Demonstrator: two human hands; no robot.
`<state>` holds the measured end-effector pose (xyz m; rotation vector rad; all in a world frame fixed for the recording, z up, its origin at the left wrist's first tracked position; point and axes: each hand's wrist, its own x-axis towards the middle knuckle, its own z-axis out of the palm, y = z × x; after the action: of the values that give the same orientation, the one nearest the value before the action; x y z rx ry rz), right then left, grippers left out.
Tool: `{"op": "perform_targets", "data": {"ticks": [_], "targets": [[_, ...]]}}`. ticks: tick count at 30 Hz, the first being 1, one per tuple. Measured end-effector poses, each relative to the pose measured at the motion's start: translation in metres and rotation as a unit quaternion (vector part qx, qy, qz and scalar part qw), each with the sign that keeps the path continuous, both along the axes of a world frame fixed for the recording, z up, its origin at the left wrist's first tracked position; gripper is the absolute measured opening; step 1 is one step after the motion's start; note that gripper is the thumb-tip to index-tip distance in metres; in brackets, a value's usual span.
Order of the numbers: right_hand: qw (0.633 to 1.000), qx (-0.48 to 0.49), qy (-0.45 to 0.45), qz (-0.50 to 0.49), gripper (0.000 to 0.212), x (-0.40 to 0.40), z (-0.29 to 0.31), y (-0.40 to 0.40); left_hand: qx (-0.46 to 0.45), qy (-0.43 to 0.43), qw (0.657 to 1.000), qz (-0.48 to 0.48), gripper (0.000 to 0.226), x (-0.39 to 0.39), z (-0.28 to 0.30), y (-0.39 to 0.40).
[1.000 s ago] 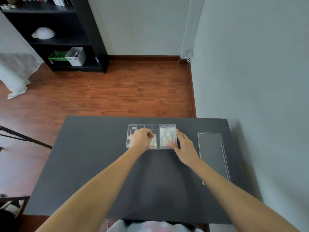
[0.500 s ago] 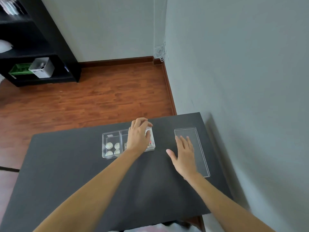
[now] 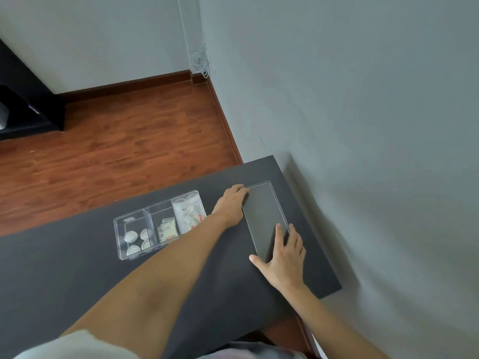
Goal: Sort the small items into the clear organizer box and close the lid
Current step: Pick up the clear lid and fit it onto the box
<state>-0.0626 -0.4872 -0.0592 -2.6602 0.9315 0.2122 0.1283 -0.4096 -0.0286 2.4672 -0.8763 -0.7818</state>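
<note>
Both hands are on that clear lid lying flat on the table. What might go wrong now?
The lid lies flat on the table, so the left hand and right hand may struggle to lift its edge. The organizer box is open beside the forearm, which could nudge it.

Organizer box (image 3: 134,224) corner behind left forearm (image 3: 181,260)

On the dark table (image 3: 77,281) the clear box (image 3: 159,224) stands open, three compartments filled; the flat lid (image 3: 264,216) lies just right of it; left hand (image 3: 230,203) touches its far corner, right hand (image 3: 285,257) its near end.
</note>
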Motion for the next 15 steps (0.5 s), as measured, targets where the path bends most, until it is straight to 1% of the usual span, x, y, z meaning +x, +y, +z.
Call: {"op": "perform_targets", "data": {"ticks": [3,5,7,9,10,12,15], "targets": [[0.999,0.032,-0.003,-0.015,0.105,0.004,0.008,-0.004,-0.011,0.007,1.0,0.003,0.061,0.0,0.001,0.001],[0.995,0.095,-0.024,-0.03,0.105,0.005,0.018,-0.009,-0.033,0.011,0.999,0.01,0.058,0.002,0.006,0.002],[0.98,0.181,-0.068,-0.045,0.102,0.005,0.033,-0.017,-0.073,0.014,0.997,0.026,0.059,0.006,0.017,0.004],[0.953,0.27,-0.122,-0.058,0.092,0.004,0.051,-0.025,-0.119,0.015,0.992,0.049,0.062,0.014,0.031,0.01],[0.934,0.319,-0.143,-0.068,0.087,0.006,0.063,-0.029,-0.139,0.011,0.988,0.061,0.062,0.019,0.039,0.015],[0.895,0.411,-0.162,-0.067,0.075,0.011,0.086,-0.035,-0.181,0.015,0.979,0.097,0.06,0.026,0.056,0.028],[0.845,0.503,-0.178,-0.037,0.05,0.025,0.118,-0.042,-0.233,0.052,0.959,0.151,0.048,0.035,0.08,0.053]]}}
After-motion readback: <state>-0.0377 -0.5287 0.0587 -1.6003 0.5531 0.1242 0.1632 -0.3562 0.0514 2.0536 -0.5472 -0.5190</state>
